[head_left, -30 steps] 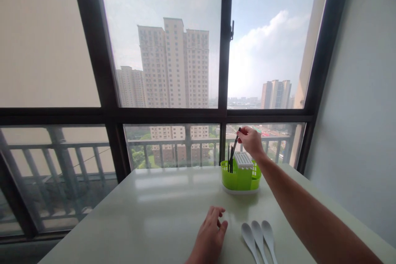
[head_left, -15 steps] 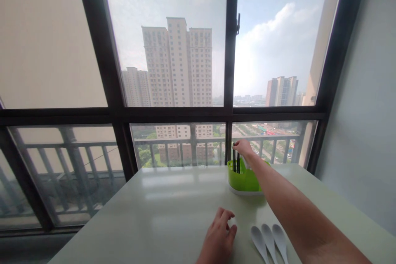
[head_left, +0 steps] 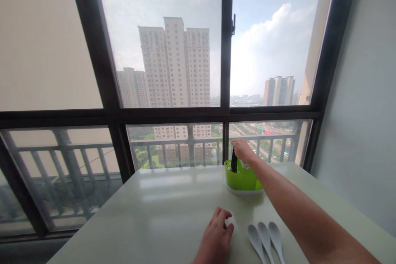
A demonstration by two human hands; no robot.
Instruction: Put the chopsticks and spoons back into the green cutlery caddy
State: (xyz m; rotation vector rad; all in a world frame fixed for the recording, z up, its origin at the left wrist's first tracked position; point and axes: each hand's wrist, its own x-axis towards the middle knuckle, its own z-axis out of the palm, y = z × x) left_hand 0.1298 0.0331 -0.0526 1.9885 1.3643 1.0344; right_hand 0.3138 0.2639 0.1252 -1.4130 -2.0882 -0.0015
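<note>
Out at the far side of the table, my right hand (head_left: 243,150) is closed round the tops of several black chopsticks (head_left: 234,163). Their lower ends stand inside a green utensil holder (head_left: 243,181) with a perforated rim and a white base. Part of the holder is hidden behind my right forearm. Nearer to me, my left hand (head_left: 217,233) hovers at or rests on the tabletop with its fingers loosely curved and apart, holding nothing. To its right lie three white spoons (head_left: 264,237), side by side, bowls pointing away from me; their handles run out of the frame.
The pale, glossy table (head_left: 148,210) reaches up to a dark-framed window (head_left: 173,113). A grey wall (head_left: 355,132) borders it on the right. Beyond the glass are a railing (head_left: 93,146) and tall buildings.
The chopsticks, spread apart before, are now gathered into a tight bundle under my right hand. My left hand and the spoons keep their places; the whole view has shifted slightly.
</note>
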